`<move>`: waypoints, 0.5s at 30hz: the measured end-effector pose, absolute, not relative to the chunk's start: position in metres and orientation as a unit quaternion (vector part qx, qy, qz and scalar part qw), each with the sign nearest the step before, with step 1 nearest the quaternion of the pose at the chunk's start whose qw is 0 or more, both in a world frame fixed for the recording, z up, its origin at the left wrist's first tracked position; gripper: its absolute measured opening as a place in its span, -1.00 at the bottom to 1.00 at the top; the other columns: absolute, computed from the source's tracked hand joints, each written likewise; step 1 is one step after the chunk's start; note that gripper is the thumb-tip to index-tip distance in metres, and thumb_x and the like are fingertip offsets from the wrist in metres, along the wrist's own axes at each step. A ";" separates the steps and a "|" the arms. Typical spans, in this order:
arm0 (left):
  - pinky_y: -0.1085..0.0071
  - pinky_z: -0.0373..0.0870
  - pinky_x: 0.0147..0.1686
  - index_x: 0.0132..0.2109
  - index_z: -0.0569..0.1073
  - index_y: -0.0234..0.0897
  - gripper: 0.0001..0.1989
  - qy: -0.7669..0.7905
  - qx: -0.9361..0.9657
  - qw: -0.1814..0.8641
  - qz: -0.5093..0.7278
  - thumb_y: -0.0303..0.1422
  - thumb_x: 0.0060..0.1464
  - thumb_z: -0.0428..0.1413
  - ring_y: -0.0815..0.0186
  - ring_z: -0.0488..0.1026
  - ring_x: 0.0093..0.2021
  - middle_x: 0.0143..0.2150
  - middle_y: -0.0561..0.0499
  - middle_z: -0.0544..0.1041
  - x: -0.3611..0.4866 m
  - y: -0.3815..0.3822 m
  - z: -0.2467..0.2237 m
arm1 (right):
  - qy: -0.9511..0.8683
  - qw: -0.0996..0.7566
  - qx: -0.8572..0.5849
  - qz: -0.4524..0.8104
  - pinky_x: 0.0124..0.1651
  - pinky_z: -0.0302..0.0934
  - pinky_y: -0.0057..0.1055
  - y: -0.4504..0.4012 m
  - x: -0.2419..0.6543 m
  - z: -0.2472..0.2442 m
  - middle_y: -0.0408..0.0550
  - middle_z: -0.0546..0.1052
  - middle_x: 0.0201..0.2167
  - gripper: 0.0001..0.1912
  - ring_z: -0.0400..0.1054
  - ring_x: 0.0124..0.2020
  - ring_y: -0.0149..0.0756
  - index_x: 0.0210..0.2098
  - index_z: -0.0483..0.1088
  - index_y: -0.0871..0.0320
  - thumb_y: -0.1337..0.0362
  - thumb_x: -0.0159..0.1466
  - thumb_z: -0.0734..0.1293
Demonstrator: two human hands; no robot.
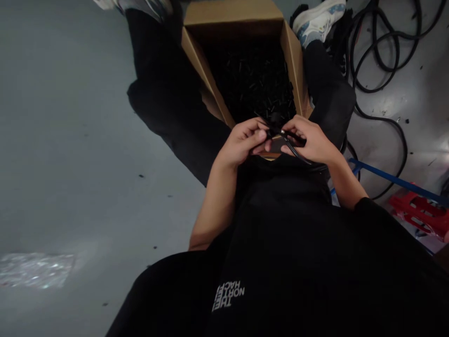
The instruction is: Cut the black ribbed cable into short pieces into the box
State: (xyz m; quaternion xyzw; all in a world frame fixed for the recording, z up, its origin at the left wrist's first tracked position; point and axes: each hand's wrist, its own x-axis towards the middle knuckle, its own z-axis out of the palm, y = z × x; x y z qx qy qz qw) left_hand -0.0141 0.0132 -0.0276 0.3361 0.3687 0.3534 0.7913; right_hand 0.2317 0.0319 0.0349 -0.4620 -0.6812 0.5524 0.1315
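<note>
Over the near edge of an open cardboard box (pixel 233 13), both hands are close together. My left hand (pixel 247 140) pinches a small black piece whose shape is hard to make out. In my right hand (pixel 307 139) is a black-handled tool (pixel 296 137), with a shiny pivot near the fingertips, its front end touching or very near the piece. Part of the tool is hidden by the fingers. Many short black pieces (pixel 257 82) lie inside the box.
My legs flank the box. Thick black cable (pixel 380 117) coils on the floor at the right. Nearby are a blue bar (pixel 396 179) and a red plastic object (pixel 419 210). Small black bits dot the grey floor (pixel 87 154) at the left.
</note>
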 end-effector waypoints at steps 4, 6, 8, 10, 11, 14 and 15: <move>0.39 -0.12 -0.70 -0.22 0.36 -0.08 -0.33 0.473 0.235 0.744 0.410 0.35 -0.03 0.38 0.48 0.04 -0.66 -0.51 0.16 0.35 -0.027 0.010 -0.057 | -0.635 0.113 -0.503 0.576 -0.07 0.33 -0.27 0.031 0.237 0.011 -0.12 0.48 -0.20 -0.62 0.33 -0.24 -0.33 -0.04 0.50 0.12 0.03 0.29 0.49; 0.35 -0.04 -0.64 -0.22 0.36 -0.08 -0.35 0.523 0.217 0.700 0.434 0.36 0.02 0.34 0.45 0.16 -0.58 -0.46 0.13 0.33 -0.034 0.007 -0.072 | -0.630 0.087 -0.510 0.579 -0.03 0.34 -0.25 0.030 0.242 0.002 -0.08 0.49 -0.15 -0.60 0.35 -0.21 -0.31 -0.01 0.50 0.13 0.03 0.27 0.49; 0.32 0.02 -0.57 -0.24 0.31 -0.09 -0.34 0.564 0.222 0.663 0.439 0.40 0.11 0.25 0.44 0.26 -0.50 -0.44 0.13 0.28 -0.042 0.007 -0.088 | -0.632 0.058 -0.509 0.581 0.04 0.36 -0.20 0.029 0.244 -0.005 -0.02 0.51 -0.06 -0.57 0.41 -0.12 -0.24 0.04 0.50 0.11 0.04 0.27 0.50; 0.34 -0.02 -0.52 -0.29 0.21 -0.14 -0.23 0.587 0.239 0.640 0.435 0.49 0.10 0.17 0.50 0.26 -0.46 -0.46 0.17 0.14 -0.058 0.009 -0.106 | -0.628 0.032 -0.512 0.586 0.07 0.37 -0.16 0.027 0.246 -0.011 0.00 0.51 -0.06 -0.55 0.44 -0.09 -0.19 0.06 0.51 0.09 0.02 0.27 0.51; 0.36 -0.07 -0.49 -0.31 0.15 -0.18 -0.15 0.591 0.248 0.630 0.439 0.54 0.04 0.16 0.55 0.22 -0.46 -0.46 0.18 0.03 -0.071 0.012 -0.115 | -0.621 0.021 -0.515 0.591 0.07 0.37 -0.15 0.025 0.247 -0.013 -0.01 0.52 -0.07 -0.54 0.44 -0.09 -0.18 0.07 0.51 0.09 0.00 0.28 0.51; 0.41 -0.27 -0.45 -0.29 0.08 -0.24 0.03 0.618 0.218 0.585 0.478 0.64 -0.30 0.22 0.62 -0.04 -0.51 -0.40 0.15 -0.14 -0.128 0.025 -0.132 | -0.590 0.004 -0.526 0.613 0.07 0.36 -0.16 0.022 0.250 -0.015 0.00 0.57 -0.09 -0.51 0.47 -0.09 -0.18 0.08 0.51 0.11 -0.06 0.30 0.49; 0.40 -0.29 -0.50 -0.27 0.14 -0.20 0.01 0.631 0.216 0.559 0.493 0.65 -0.33 0.21 0.58 -0.12 -0.52 -0.40 0.15 -0.13 -0.152 0.030 -0.131 | -0.577 0.001 -0.531 0.621 0.07 0.36 -0.17 0.021 0.251 -0.014 0.01 0.59 -0.07 -0.50 0.48 -0.08 -0.17 0.09 0.50 0.11 -0.07 0.32 0.48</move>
